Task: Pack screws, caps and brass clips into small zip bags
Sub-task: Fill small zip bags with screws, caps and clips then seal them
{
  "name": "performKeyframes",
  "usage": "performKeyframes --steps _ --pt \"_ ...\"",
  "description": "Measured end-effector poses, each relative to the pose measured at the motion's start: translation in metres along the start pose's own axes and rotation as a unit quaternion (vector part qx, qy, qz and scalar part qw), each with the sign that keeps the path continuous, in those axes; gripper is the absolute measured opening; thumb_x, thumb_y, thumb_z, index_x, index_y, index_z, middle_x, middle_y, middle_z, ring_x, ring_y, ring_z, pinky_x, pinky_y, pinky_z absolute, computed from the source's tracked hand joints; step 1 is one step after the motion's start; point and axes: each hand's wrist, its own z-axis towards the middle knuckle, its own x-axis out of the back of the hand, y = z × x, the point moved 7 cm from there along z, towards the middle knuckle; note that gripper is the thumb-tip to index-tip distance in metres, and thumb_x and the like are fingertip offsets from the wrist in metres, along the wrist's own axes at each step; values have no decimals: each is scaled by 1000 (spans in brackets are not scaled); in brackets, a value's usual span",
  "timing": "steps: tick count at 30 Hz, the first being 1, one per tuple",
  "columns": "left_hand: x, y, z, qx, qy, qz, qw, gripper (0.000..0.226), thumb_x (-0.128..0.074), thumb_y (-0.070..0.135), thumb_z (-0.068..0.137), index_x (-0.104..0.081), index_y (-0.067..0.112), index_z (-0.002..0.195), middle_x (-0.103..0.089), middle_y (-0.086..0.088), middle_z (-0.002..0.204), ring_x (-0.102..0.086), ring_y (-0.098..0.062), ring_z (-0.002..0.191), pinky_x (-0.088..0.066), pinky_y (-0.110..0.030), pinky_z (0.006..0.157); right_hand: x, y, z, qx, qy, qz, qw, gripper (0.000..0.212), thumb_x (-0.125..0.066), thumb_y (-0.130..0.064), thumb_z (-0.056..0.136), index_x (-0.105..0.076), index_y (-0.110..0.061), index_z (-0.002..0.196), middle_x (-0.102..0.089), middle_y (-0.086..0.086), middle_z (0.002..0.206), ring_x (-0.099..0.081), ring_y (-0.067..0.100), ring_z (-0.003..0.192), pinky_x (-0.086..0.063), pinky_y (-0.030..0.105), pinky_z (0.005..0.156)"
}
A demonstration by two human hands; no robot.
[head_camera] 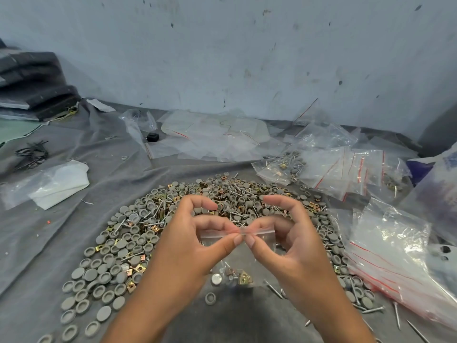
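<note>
Both forearms enter from the bottom edge and converge at centre frame, hands raised above the work surface. Left hand (197,240): thumb and index finger pinch the top strip of a small zip bag (237,258), middle finger arched up and forward, clear of the bag. Right hand (289,240): mirror pose, thumb and index pinching the same strip just beside the left thumb tip, so the two thumbnails nearly touch; remaining fingers curled loosely above. The strip runs level between the two pinches and extends a little past each hand. The bag hangs down from the strip between the wrists; it is transparent, and near its bottom sit a brass clip (244,278), a round cap (216,279) and some small pieces too blurred to identify. Whether the seal is fully pressed closed cannot be told. Behind and around the hands lies a wide heap of grey caps (118,258), mixed with brass clips and screws (273,289), spread on a grey cloth (74,243). To the right, a stack of clear zip bags with red lines (395,256); further back right, filled bags (284,167). Loose clear plastic lies near the pale wall (247,58).
</note>
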Motion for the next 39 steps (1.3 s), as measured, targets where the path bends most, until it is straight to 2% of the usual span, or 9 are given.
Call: performKeyframes --steps 5,8,12,17,21,25,28,33,39 --pt "0 -5 0 31 -16 -28 999 58 -92 61 50 -50 47 89 -79 0 94 -76 -17 92 -52 -32 78 -1 3 -1 -15 -14 1 1000 56 -81 -44 79 -47 -48 123 -76 -1 99 -72 19 89 -57 39 79" --pt "0 -9 1 44 -20 -40 998 64 -90 71 40 -52 50 86 -79 0 96 -76 -17 94 -53 -34 78 -1 3 -1 -17 -6 6 1000 53 -82 -47 78 -49 -52 118 -76 -1 98 -71 22 85 -56 38 79" --pt "-2 -12 1 52 -32 -37 997 61 -89 73 45 -53 49 88 -79 2 100 -75 -16 97 -52 -38 83 -4 7 -2 -23 10 24 999 49 -79 -45 73 -51 -51 114 -76 1 97 -71 26 86 -55 46 83" --pt "-2 -10 0 52 -32 -22 998 59 -86 74 47 -53 49 89 -79 4 98 -75 -14 96 -52 -38 85 -6 14 0 -41 15 56 997 51 -81 -45 68 -53 -49 110 -76 4 95 -70 33 88 -55 38 80" --pt "-2 -9 0 61 -27 -11 998 48 -87 53 56 -53 46 88 -79 3 96 -75 -13 94 -52 -36 84 -7 18 1 -55 11 66 996 51 -82 -42 67 -54 -49 109 -77 5 95 -72 28 88 -56 37 81" --pt "1 -9 -1 60 -7 -2 998 45 -86 43 55 -52 44 84 -79 -1 91 -76 -15 92 -53 -41 84 -11 20 1 -63 6 83 995 55 -81 -37 67 -52 -36 114 -76 7 93 -73 21 84 -54 32 78" --pt "3 -3 -1 39 2 19 999 42 -84 46 59 -51 48 84 -79 4 90 -76 -13 90 -54 -41 83 -9 16 2 -54 10 79 995 49 -84 -40 70 -55 -41 110 -77 5 95 -75 20 87 -56 27 79" --pt "2 6 -1 19 19 34 999 45 -83 52 57 -50 48 89 -79 10 89 -76 -9 85 -52 -33 76 -4 14 3 -49 14 107 993 61 -86 -41 71 -51 -29 120 -77 10 98 -75 26 93 -58 29 85" --pt "2 11 -2 -4 32 52 998 42 -82 52 59 -50 49 87 -78 12 86 -76 -7 83 -52 -30 76 -1 10 2 -39 16 116 992 51 -86 -38 74 -55 -39 114 -77 10 98 -75 26 94 -58 27 83"
